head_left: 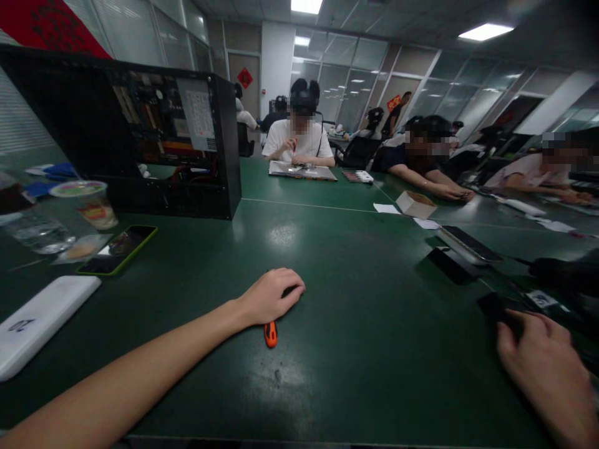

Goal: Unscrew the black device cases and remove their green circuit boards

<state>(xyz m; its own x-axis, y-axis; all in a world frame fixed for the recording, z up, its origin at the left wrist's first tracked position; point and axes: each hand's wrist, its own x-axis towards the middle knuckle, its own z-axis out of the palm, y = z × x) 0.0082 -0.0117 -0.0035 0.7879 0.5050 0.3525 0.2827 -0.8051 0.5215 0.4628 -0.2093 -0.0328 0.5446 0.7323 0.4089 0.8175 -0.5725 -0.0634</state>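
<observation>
My left hand [274, 296] rests on the green table with its fingers loosely bent and the thumb apart from them. Under it lies an orange-and-black handled tool [271, 335]; only the handle's end shows clearly, so its kind is hidden. No grip on the tool is visible. At the right, my right hand [543, 355] is closed on a small flat black object [492, 308], thumb on the near side. That object is blurred and partly covered by the fingers. Beyond it lie a dark flat piece [453, 265] and a black-topped, phone-like slab [470, 244].
An open black computer case [229, 149] stands at the back left. Before it are a plastic cup [87, 202], a phone [119, 249] and a white power bank [44, 324]. A small open box [415, 204] sits toward the right. Several people work around the table.
</observation>
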